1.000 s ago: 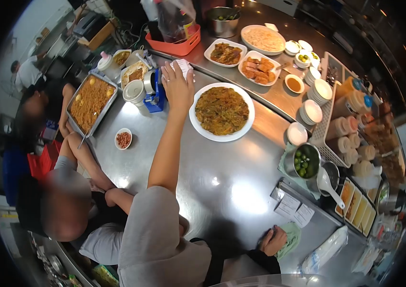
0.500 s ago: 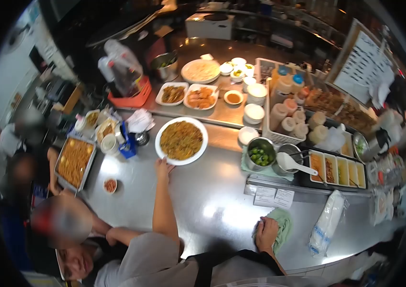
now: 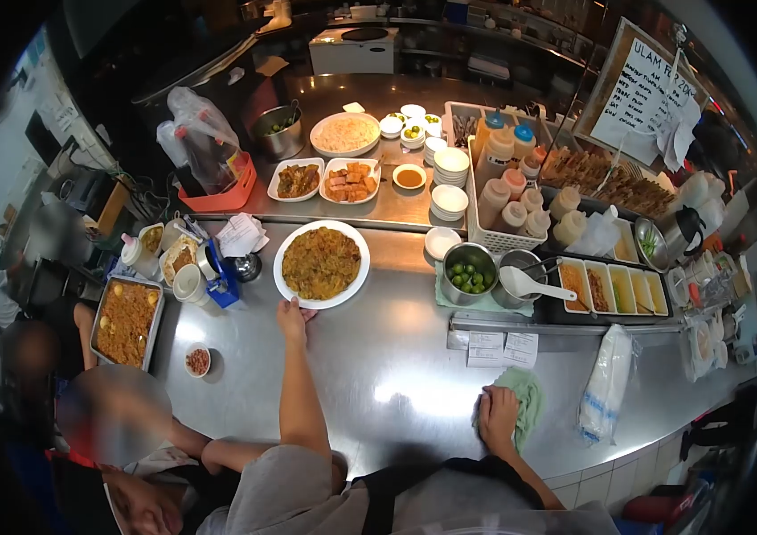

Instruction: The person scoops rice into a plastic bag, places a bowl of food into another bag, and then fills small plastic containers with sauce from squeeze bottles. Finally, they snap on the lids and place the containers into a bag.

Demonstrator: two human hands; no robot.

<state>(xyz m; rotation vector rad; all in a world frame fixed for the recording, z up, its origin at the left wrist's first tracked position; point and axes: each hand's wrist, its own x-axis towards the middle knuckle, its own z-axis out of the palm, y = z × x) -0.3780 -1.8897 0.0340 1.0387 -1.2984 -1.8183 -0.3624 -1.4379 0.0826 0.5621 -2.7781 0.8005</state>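
My left hand (image 3: 294, 319) reaches forward and grips the near rim of a white plate (image 3: 360, 283). A mound of orange-brown noodles (image 3: 319, 262) lies on that plate. On the right, my right hand (image 3: 498, 419) rests on the left part of a green cloth (image 3: 528, 412) on the steel counter (image 3: 378, 357); how far its fingers close on the cloth is hard to make out. A small cup of reddish bits (image 3: 197, 361) stands left of my left arm.
People stand at the left, one with an arm (image 3: 184, 437) near my left elbow. A noodle tray (image 3: 157, 332) lies beyond. Metal pots (image 3: 469, 291), sauce bottles (image 3: 514, 189) and a topping rack (image 3: 574, 316) fill the right back. A plastic-wrapped roll (image 3: 605, 392) lies right of the cloth.
The view has shifted a little, so most things appear further left. My left hand still holds the plate rim, and my right hand stays at the cloth.
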